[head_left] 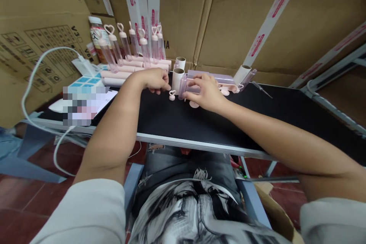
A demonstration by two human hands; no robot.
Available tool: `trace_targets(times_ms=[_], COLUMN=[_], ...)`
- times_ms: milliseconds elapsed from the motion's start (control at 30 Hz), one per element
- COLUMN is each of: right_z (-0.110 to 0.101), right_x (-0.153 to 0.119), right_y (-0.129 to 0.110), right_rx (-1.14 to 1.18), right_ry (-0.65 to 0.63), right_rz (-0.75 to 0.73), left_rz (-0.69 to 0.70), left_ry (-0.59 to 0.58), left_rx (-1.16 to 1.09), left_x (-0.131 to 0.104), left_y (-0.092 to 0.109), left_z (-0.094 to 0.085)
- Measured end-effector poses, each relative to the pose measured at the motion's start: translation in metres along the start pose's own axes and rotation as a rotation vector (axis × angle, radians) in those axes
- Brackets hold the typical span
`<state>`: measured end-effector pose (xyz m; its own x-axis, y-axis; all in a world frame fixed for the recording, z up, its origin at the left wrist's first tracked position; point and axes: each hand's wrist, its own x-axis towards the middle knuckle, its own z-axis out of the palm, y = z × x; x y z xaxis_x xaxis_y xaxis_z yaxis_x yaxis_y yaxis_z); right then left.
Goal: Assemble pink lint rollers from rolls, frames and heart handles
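Note:
My right hand (207,93) grips a clear pinkish tube (183,86) upright between thumb and fingers, over the black table (171,122). Just left of it, my left hand (156,80) hangs palm down with loosely bent fingers apart and nothing visible in them. Its fingertips are close to a small pink heart-topped cap (172,95) on the table. Behind the tube stands a white cardboard cylinder (177,81). A flat pink disc (194,104) lies below my right hand.
Several heart-topped tubes (145,51) stand on pink cylinders at the back left, near a bottle (98,38). A phone (103,101) and white cables lie left. Another cardboard cylinder (242,74), pink pieces (225,92) and a thin tool (262,89) are right. Cardboard walls the back.

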<state>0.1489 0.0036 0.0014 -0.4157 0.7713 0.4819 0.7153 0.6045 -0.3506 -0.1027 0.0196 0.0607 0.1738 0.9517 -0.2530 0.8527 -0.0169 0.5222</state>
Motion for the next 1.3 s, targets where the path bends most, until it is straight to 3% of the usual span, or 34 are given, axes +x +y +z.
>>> trace_targets(times_ms=[233, 367, 433, 567, 600, 700, 833, 933, 1067, 1200, 1300], right_z=[-0.025, -0.026, -0.027, -0.030, -0.030, -0.033, -0.039, -0.043, -0.042, -0.038, -0.036], right_x=[-0.025, -0.021, -0.018, -0.019, -0.020, -0.026, -0.029, -0.029, -0.028, -0.028, -0.028], right_y=[0.042, 0.074, 0.083, 0.080, 0.077, 0.064, 0.057, 0.058, 0.058, 0.056, 0.057], right_rx=[0.123, 0.277, 0.321, 0.417, 0.433, 0.452, 0.406, 0.344, 0.312, 0.335, 0.357], right_ry=[0.185, 0.217, 0.214, 0.191, 0.170, 0.075, -0.015, -0.106, -0.197, -0.186, -0.090], right_rz=[-0.153, -0.089, -0.056, -0.097, -0.134, -0.249, -0.348, -0.408, -0.408, -0.415, -0.459], left_rz=[0.041, 0.032, 0.086, 0.343, 0.435, 0.709, 0.881, 0.896, 0.852, 0.920, 0.946], left_ry=[0.085, 0.233, 0.424, 1.003, 1.091, 1.205, 1.121, 0.992, 1.044, 0.886, 0.820], left_rx=[-0.019, -0.042, -0.083, -0.304, -0.366, -0.413, -0.056, 0.245, 0.250, 0.200, 0.194], left_x=[0.002, 0.000, 0.007, 0.027, 0.030, 0.026, 0.003, -0.009, -0.004, 0.020, 0.034], left_y=[0.003, 0.007, 0.005, 0.005, 0.010, 0.036, 0.083, 0.098, 0.073, 0.035, 0.022], left_z=[0.002, -0.001, -0.001, 0.000, 0.001, 0.002, 0.000, -0.002, 0.003, 0.010, 0.015])
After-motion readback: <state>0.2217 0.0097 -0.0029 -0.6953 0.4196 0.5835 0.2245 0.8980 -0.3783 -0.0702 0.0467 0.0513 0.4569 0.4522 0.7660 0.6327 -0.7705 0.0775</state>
